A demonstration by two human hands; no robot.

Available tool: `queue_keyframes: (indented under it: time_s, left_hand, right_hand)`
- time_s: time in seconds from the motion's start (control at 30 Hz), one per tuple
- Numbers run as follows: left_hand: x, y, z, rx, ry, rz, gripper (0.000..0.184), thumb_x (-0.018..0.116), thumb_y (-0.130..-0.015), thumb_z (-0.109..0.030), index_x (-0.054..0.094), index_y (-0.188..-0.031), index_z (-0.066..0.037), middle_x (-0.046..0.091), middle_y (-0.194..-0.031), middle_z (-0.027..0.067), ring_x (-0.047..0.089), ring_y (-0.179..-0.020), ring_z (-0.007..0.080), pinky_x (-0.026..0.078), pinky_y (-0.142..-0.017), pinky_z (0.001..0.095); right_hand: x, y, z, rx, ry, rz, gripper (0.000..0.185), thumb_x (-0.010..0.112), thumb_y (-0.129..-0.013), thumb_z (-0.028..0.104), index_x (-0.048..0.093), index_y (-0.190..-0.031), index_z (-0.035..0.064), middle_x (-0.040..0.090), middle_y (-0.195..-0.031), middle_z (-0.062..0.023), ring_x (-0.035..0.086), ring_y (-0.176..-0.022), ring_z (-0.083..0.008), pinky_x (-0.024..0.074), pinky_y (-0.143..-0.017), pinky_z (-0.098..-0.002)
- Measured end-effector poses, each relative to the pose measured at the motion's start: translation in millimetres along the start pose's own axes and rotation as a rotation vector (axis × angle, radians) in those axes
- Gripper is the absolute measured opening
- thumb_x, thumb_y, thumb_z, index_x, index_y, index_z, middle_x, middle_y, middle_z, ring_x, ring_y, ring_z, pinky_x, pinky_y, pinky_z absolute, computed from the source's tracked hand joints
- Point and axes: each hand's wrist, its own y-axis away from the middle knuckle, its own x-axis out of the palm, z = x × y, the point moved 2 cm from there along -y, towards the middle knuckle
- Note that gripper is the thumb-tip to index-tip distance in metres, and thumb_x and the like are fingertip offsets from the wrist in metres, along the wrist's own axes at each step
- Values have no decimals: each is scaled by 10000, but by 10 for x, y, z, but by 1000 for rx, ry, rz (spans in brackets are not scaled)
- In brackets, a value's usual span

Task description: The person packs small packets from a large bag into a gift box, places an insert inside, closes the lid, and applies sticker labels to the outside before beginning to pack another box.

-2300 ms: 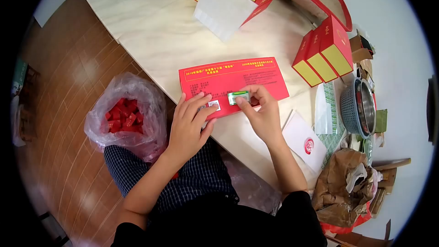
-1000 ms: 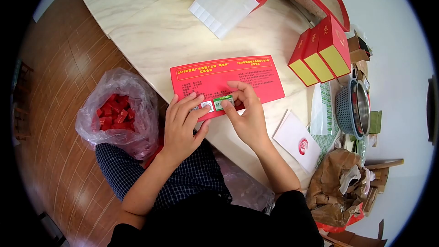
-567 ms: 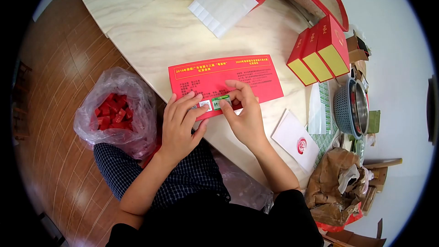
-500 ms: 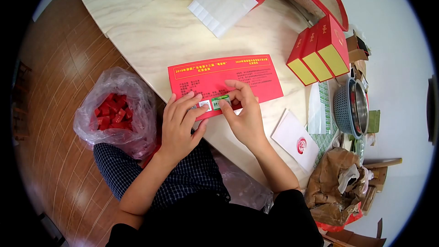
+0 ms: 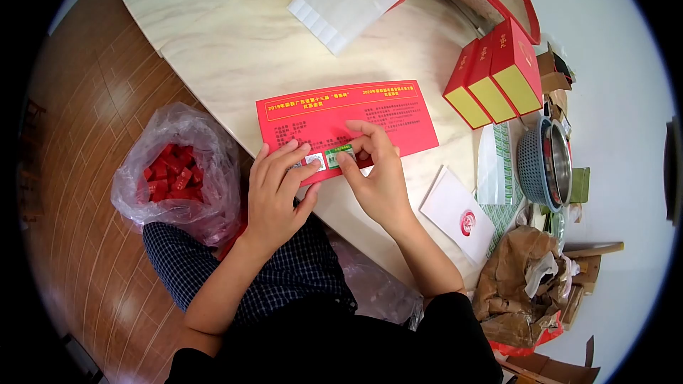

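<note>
A flat red box (image 5: pixel 377 110) with yellow and black print lies near the table's front edge. My left hand (image 5: pixel 274 195) rests on its lower left part, fingers stretched out and apart. A small white label with a printed pattern (image 5: pixel 315 162) shows by those fingertips. Just right of that label is a green sticker (image 5: pixel 337 158), lying against the red surface. My right hand (image 5: pixel 380 185) has its thumb on the sticker and its fingers curled in close, partly hiding the sticker's right side.
Red and yellow boxes (image 5: pixel 494 75) stand at the right. A white translucent sheet (image 5: pixel 341 3) leans on more boxes behind. White cards with a red emblem (image 5: pixel 455 206) lie to the right. A plastic bag of red packets (image 5: pixel 174 174) sits at the left. A blue basket (image 5: pixel 530 163) holds a metal bowl.
The whole view has shifted slightly up and left. Both hands keep nearly the same pose on the red box, with slightly more of the white label showing.
</note>
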Motion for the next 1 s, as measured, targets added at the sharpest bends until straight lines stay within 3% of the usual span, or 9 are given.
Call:
queue_keyframes:
  time_s: [0.07,0.23,0.37,0.57,0.63,0.67,0.83,0.9,1.0]
  left_hand:
    - [-5,1,0,-1,0,-3,332,744,-711,-83,618,-1018,-98,578,-1234,80,507,-1216,293,297,-1077,531]
    - [-95,-49,-107,30,-118,122,496,743,-719,-140,615,-1199,-153,528,-1271,91,457,-1246,306,311,-1068,530]
    - [-88,-58,-190,15,-144,163,531,744,-741,-206,597,-1250,-180,489,-1282,95,425,-1261,295,333,-1042,545]
    - [-75,-46,-299,-34,-299,228,591,726,-758,-231,540,-1316,-179,466,-1312,111,390,-1292,322,329,-1039,543]
    - [-66,-33,-310,-32,-303,217,612,734,-748,-237,532,-1322,-172,467,-1315,112,393,-1289,320,311,-1046,560]
    - [-61,-26,-320,-29,-304,207,634,742,-738,-243,524,-1328,-165,468,-1318,113,396,-1286,318,292,-1053,577]
    - [94,29,-499,-16,-535,298,729,703,-758,-378,453,-1374,-79,403,-1425,121,311,-1367,300,222,-1072,623]
    - [188,0,-581,16,-666,389,819,633,-789,-487,388,-1405,-7,312,-1507,132,219,-1428,264,180,-1109,600]
    - [359,-111,-637,77,-594,453,847,637,-786,-488,356,-1427,-12,300,-1510,146,224,-1426,262,160,-1141,540]
  right_hand:
    - [4,-1,-5,6,-2,5,409,678,-812,43,532,-1193,21,559,-811,-38,528,-776,-174,350,-846,-334]
    - [4,0,20,-7,27,4,414,677,-808,38,532,-1196,30,563,-816,-40,533,-767,-176,339,-858,-339]
    - [7,7,43,-8,50,4,413,676,-808,35,533,-1195,33,567,-811,-44,543,-778,-178,335,-862,-335]
    - [-68,19,150,-75,123,-9,414,654,-834,39,513,-1223,24,608,-834,-78,570,-765,-210,392,-856,-373]
    - [-151,20,260,124,-92,44,368,604,-903,125,499,-1237,11,630,-872,-107,583,-780,-247,411,-874,-404]
    - [-203,1,238,120,-93,44,368,604,-903,125,499,-1237,11,630,-872,-107,583,-780,-247,411,-874,-404]
    - [-608,-265,-174,-20,356,-373,374,476,-980,267,496,-1255,13,611,-1033,-177,539,-1021,-329,403,-910,-431]
    - [-638,-314,-344,-63,437,-401,373,477,-978,258,495,-1256,10,590,-1092,-187,522,-1042,-343,397,-918,-440]
    - [-604,-345,-525,-81,499,-381,384,483,-971,256,496,-1260,3,534,-1239,-203,512,-1089,-366,382,-941,-455]
